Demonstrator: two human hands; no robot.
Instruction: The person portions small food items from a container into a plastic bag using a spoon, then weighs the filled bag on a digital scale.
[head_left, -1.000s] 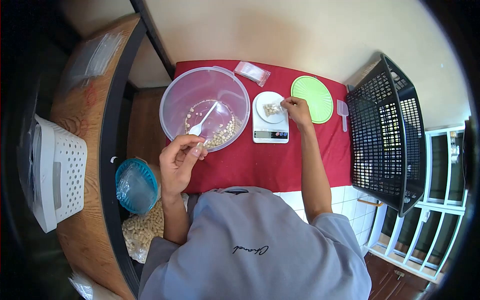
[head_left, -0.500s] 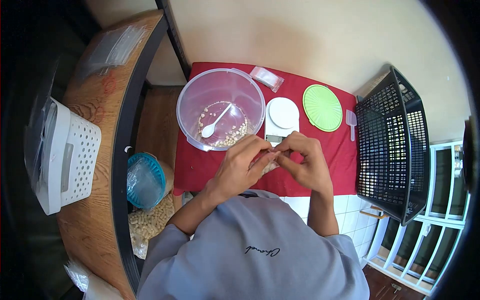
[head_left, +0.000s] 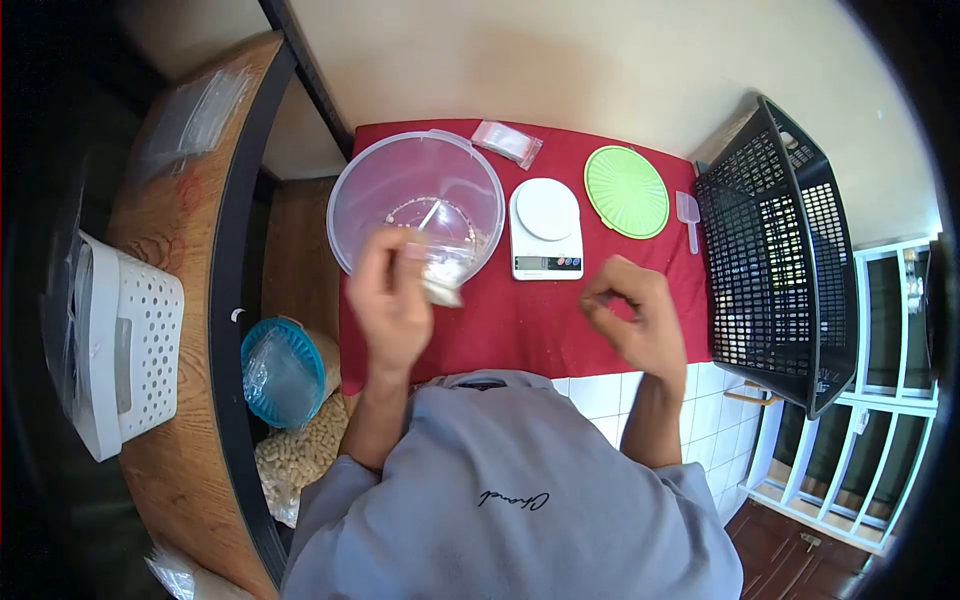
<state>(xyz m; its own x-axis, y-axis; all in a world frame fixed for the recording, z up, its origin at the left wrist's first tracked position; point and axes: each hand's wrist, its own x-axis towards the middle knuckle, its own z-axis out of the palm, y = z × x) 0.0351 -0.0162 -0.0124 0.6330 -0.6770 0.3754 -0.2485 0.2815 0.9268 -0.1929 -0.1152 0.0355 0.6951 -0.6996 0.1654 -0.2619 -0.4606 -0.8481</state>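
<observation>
My left hand (head_left: 392,300), blurred by motion, pinches a small clear plastic bag (head_left: 443,278) with whitish pieces in it. The bag hangs over the near right rim of a big clear plastic tub (head_left: 345,195). Inside that tub, a white spoon (head_left: 429,215) lies among pale bits, partly hidden by my hand. My right hand (head_left: 637,312) is apart from the bag, its thumb and curled fingers closed with nothing visible in them. It is nearest a white kitchen scale (head_left: 547,228), whose round plate bears nothing.
On the red cloth (head_left: 500,345) are a green lid (head_left: 627,192), a clear scoop (head_left: 688,220) and a pack of small bags (head_left: 507,143). A black crate (head_left: 780,260) stands right. At left are a wooden shelf (head_left: 195,320), a white basket (head_left: 150,340) and a blue-rimmed container (head_left: 283,372).
My hands were together at the bag before the scale; now they are apart. The left has carried the bag leftward to the tub, and the right has shifted slightly right. The view has turned slightly.
</observation>
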